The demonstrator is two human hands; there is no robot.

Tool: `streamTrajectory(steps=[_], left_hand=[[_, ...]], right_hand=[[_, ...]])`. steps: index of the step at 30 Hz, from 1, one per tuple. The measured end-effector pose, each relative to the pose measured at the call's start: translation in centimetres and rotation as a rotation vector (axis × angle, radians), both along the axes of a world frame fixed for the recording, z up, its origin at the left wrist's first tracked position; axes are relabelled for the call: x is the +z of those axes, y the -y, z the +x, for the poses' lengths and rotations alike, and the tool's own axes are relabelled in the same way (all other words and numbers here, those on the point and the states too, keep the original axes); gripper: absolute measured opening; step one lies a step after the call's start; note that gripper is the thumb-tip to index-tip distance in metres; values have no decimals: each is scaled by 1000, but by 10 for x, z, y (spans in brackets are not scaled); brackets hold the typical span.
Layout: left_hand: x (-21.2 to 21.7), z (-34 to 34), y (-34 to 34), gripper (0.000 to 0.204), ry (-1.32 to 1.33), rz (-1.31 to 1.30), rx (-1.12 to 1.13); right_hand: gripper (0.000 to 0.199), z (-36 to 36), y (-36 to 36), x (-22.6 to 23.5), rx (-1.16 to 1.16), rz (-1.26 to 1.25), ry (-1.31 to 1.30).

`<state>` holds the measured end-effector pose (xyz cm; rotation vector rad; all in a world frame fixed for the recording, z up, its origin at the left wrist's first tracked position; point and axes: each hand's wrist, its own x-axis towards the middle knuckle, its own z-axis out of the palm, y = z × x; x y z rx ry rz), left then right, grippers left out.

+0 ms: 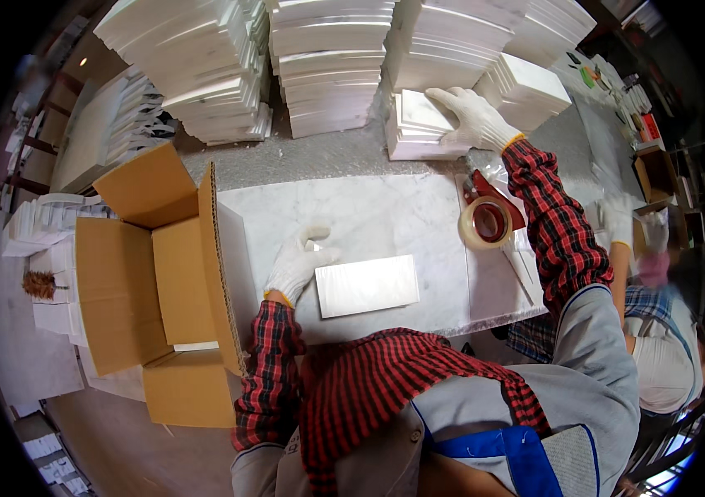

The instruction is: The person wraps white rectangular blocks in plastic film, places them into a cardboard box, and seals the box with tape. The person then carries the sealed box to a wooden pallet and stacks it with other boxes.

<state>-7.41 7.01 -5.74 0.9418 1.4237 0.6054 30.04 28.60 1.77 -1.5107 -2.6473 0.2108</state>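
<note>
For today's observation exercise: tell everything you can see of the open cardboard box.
The cardboard box is plain brown corrugated board, lying on its side at the left end of the marble table, its opening facing up toward the camera. All flaps are spread open; one stands up along the table edge, its fluted rim showing. The inside looks empty. The gloved left hand is close by but not touching it.

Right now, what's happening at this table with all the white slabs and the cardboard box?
A person in white work gloves and red plaid sleeves is handling white tiles at a marble-topped table. The left hand rests on the edge of a single white tile lying flat in front of them. The right hand reaches out onto a short stack of tiles below taller piles. An open cardboard box stands at the left, and a tape roll lies to the right. Another person's gloved hand shows at the right.
</note>
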Motion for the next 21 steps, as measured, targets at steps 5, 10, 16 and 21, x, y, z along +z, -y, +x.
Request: streamTrajectory(steps=[5,10,16,21], left_hand=[[-17,-6,4,65,47,-3,14],[-21,-6,0,64,17,11,-19],[-25,-6,0,67,46,10,-15],[-15,-3,-6,69,7,33,-42]], right_hand=[[87,-6,6,5,28,107,-11],[82,-14,34,26,45,130,-74],[82,-52,157,46,249,21,-346],[80,-92,241,43,268,-82,-237]])
